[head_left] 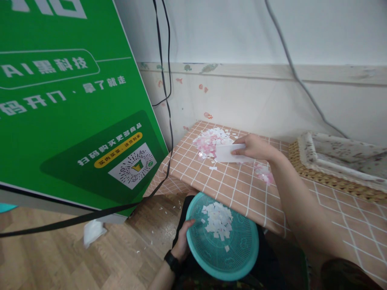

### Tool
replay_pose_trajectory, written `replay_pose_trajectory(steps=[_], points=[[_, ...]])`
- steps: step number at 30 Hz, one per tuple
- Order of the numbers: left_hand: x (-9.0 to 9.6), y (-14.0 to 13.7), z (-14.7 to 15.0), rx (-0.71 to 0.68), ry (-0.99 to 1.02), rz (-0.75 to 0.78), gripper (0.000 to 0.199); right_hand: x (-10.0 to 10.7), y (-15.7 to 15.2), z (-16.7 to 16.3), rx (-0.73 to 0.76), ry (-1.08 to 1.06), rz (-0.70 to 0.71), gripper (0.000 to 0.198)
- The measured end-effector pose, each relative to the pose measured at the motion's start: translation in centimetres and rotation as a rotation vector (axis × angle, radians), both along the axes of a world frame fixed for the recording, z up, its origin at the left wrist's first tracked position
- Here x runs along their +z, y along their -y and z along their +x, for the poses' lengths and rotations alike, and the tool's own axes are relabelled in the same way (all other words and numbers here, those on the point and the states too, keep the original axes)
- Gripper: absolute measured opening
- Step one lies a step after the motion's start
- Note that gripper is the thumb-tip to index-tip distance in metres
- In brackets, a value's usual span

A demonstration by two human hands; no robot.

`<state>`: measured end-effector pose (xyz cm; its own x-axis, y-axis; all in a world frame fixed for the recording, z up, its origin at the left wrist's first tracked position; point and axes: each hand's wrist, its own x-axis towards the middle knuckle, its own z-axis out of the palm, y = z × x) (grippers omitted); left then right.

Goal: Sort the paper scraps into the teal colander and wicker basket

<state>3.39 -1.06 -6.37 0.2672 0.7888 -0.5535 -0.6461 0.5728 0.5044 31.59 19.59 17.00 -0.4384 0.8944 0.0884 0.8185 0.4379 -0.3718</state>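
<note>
My left hand [183, 239] grips the rim of a teal plastic basket [242, 253], its thumb over the edge and the other fingers hidden below. Small white paper pieces [218, 220] lie in a heap inside the basket, which sits on my lap under the table's front edge. Over the table, my right hand [252, 147] is closed on a white card [225, 154], held on its long edge. The card stands against a pile of white and pink paper scraps [208, 141]. A smaller pinkish patch of scraps [263, 173] lies below my right wrist.
A brown checked cloth covers the table [196, 177]. At the right stands a cloth-lined wicker basket [302, 165]. A large green cabinet [75, 141] fills the left, with a black strap [127, 206] hanging across it. A crumpled white bag [93, 233] lies on the wooden floor.
</note>
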Motion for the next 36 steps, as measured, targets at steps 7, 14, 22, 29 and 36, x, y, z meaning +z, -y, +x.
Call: replay_pose_trajectory(steps=[7, 14, 22, 29, 36], points=[[0.3, 0.0, 0.0, 0.003, -0.014, -0.001, 0.034, 0.5, 0.2, 0.1, -0.060, 0.071, 0.043, 0.024], [0.5, 0.0, 0.0, 0.013, -0.019, -0.013, 0.035, 0.2, 0.2, -0.7, -0.071, 0.035, 0.064, 0.023], [0.9, 0.0, 0.0, -0.003, 0.014, -0.003, 0.033, 0.4, 0.5, -1.1, -0.042, -0.010, 0.021, 0.023], [0.5, 0.1, -0.1, 0.010, 0.018, -0.001, 0.033, 0.7, 0.6, -1.3, -0.003, -0.015, 0.010, 0.022], [0.4, 0.1, -0.1, 0.002, 0.029, 0.009, 0.034, 0.5, 0.7, -1.6, 0.025, -0.065, -0.060, 0.022]])
